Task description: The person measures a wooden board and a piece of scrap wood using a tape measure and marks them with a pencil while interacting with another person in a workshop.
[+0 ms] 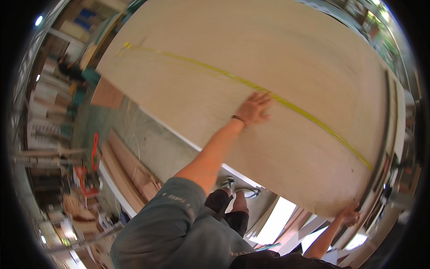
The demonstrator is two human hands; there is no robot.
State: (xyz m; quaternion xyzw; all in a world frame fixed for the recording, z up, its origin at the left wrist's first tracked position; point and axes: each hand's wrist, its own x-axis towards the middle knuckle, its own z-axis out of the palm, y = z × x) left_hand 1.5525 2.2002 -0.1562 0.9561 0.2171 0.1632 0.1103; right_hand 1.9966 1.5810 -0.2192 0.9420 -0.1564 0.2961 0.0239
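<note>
A large pale wood panel [201, 98] fills most of the view. Stretched across it is a yellow tape measure [309, 117], running from the far left down to the right edge. My left hand [254, 109] is over the middle of the panel, fingers spread, fingertips at the tape or just beside it; slight blur hides whether they touch. At the panel's near right corner, my right hand [349, 216] has its fingers curled beside a dark rail [380, 172]. Something small and dark shows at those fingers, too unclear to name.
Long boards [127, 168] lie on the floor to the left, near a red tool [95, 150]. Offcuts and a white sheet [275, 219] stand below the panel's near edge. Another person [71, 69] is far off at the left.
</note>
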